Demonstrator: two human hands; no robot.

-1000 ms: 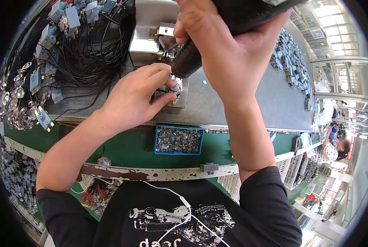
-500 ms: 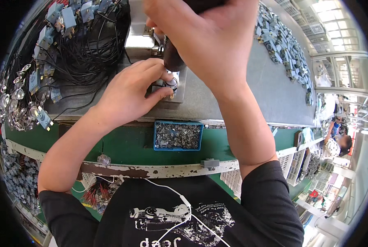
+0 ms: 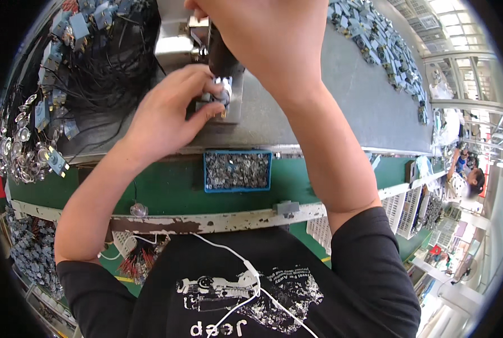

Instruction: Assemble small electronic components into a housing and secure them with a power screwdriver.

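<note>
My left hand (image 3: 164, 112) is closed, with thumb and forefinger pinching a small grey plug housing (image 3: 225, 90). The housing rests on a flat metal block (image 3: 233, 114) on the bench. Above it, my right hand (image 3: 271, 42) grips a black cylindrical power screwdriver (image 3: 221, 59), its nose pointing down at the housing. The back of that hand hides most of the tool and its fingers. Beside the tool stands a metal fixture (image 3: 175, 42) with a small latch. Whether the tip touches the housing is hidden.
Black cables (image 3: 108, 84) with grey-blue plug housings and clear round pieces heap up at the left. A blue tray (image 3: 206, 172) of small metal parts sits nearer me. More grey-blue housings (image 3: 378, 53) lie at the far right. Another person (image 3: 460, 183) sits beyond.
The whole view has shifted slightly, so bench, tray and hands appear a little higher and farther left. Both hands keep their hold at the metal block.
</note>
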